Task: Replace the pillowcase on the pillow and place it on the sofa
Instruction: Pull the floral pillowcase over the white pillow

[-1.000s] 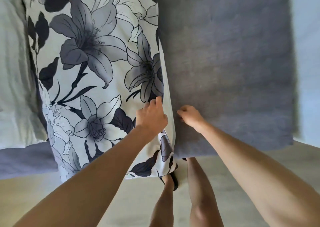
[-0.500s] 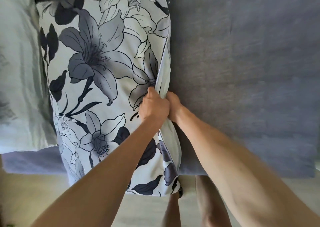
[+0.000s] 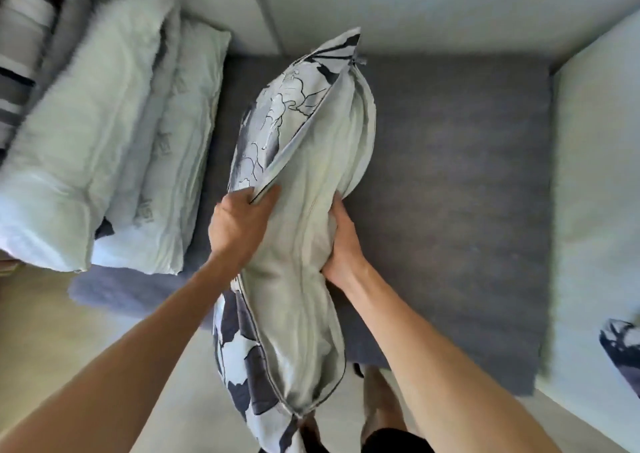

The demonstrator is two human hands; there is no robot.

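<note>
Standing on edge over the grey fabric sofa seat point(image 3: 450, 182), a pale inner pillow point(image 3: 311, 217) is clenched by the right hand point(image 3: 341, 244) while the left hand point(image 3: 239, 225) pinches the open grey-floral cotton pillowcase point(image 3: 273, 120); peeling steadily while bracing the pillow should free it.

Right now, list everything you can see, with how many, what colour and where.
floral grey-and-white zippered pillowcase: one, open along its side, on the sofa seat
pale inner pillow: one, off-white, showing through the opening
grey fabric sofa seat: one, centre
bare white pillows: two, stacked at left
floral fabric piece: one, right edge
left hand: grip on the pillowcase's open edge
right hand: grip on the inner pillow
</note>
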